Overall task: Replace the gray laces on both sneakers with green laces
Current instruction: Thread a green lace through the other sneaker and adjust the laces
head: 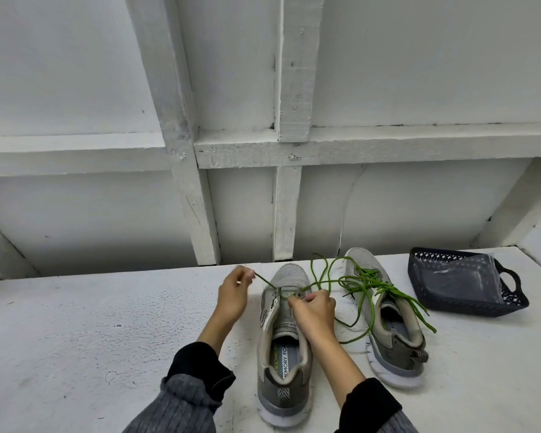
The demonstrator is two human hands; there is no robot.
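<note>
Two gray mesh sneakers on white painted bench; near sneaker (283,335) beside far sneaker (384,323), green laces (366,289) tangled over it. Left hand (231,296) pinches lace end, right hand (314,307) pinches lace at eyelets. One dark perforated basket (466,284) right of sneakers

One head-worn wide-angle view, looking forward and down, close over the white table (75,323), facing white wall (75,73).

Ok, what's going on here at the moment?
A person is lacing the near grey mesh sneaker with a green lace. The left hand pinches one lace end, pulled out sideways; the right hand pinches the lace at the lowest eyelets. The second grey sneaker carries loose green lace beside a dark plastic basket.
</note>
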